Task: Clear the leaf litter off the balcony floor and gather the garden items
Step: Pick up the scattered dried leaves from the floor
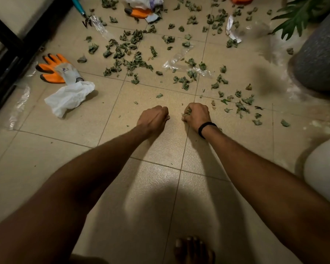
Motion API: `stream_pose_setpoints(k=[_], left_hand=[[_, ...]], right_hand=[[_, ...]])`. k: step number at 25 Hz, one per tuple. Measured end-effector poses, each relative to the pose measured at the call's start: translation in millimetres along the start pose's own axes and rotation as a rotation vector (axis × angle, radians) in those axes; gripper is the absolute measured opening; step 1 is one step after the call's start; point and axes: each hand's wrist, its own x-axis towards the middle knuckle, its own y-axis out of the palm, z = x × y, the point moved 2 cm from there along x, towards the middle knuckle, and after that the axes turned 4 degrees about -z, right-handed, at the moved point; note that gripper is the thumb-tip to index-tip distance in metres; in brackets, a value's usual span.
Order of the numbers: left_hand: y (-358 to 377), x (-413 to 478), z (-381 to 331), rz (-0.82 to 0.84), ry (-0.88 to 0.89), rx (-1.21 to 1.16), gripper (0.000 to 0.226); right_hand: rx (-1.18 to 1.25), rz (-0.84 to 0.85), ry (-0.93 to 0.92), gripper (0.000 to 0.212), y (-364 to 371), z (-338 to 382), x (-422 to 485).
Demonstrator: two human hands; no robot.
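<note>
Dry green leaf litter (130,52) lies scattered over the beige tiled floor (160,149), mostly across the far half. My right hand (196,115), with a black band on its wrist, is curled into a fist around a clump of leaves that shows between its fingers. Beside it, my left hand (153,117) is also curled into a fist low over the tile; what it holds is hidden. An orange and grey garden glove (55,70) lies at the left. A second orange glove (139,13) lies at the top. A teal-handled hand tool (80,8) lies top left.
A crumpled white plastic bag (70,97) lies by the glove. Clear plastic scraps (181,62) sit among the leaves. A grey pot (320,58) with a green plant (301,14) stands at the right. A black railing frame (10,60) runs along the left. My bare foot (193,248) is below.
</note>
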Motion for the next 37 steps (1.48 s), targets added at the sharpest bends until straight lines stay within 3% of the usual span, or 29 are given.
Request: stream_pose_setpoints(k=[6, 10, 13, 16, 21, 23, 26, 30, 32, 34, 37], left_hand=[[2.4, -2.8, 8.2, -0.021, -0.170, -0.121, 0.025], [-3.4, -11.3, 21.8, -0.003, -0.314, -0.481, 0.014], [-30.0, -16.9, 27.7, -0.048, -0.285, -0.574, 0.037], [-59.0, -30.4, 42.9, -0.105, -0.371, -0.512, 0.039], [-105.7, -78.8, 101.8, -0.166, -0.599, -0.358, 0.038], [-133.6, -116.5, 128.2, -0.213, -0.663, -0.309, 0.040], [-173.1, -187.5, 173.5, -0.352, -0.875, -0.341, 0.014], [-237.5, -313.1, 221.6, -0.513, -1.084, -0.252, 0.031], [-267.8, -385.1, 232.8, -0.605, -1.160, -0.230, 0.023], [-294.4, -456.3, 237.5, -0.605, -1.203, -0.130, 0.013], [-334.2, -570.2, 230.5, -0.619, -1.328, 0.016, 0.021]], right_hand=[[-0.264, 0.011, -0.202, 0.024, 19.0, 6.0, 0.7], [-0.242, -0.026, -0.104, 0.021, 29.2, 19.7, -6.9], [-0.053, -0.015, 0.109, 0.007, 31.6, 44.1, -11.9], [0.287, 0.033, 0.316, 0.012, 37.2, 81.8, -15.4], [0.517, 0.160, 0.302, 0.014, 62.0, 175.5, -39.6], [0.564, 0.238, 0.258, 0.013, 81.0, 220.1, -58.1], [0.610, 0.378, 0.170, 0.020, 116.2, 288.8, -91.8], [0.610, 0.575, 0.003, 0.035, 158.9, 392.8, -169.5], [0.616, 0.679, -0.087, 0.040, 175.0, 440.4, -221.0], [0.612, 0.774, -0.157, 0.041, 189.6, 483.6, -274.9], [0.598, 0.943, -0.290, 0.039, 205.2, 542.8, -375.1]])
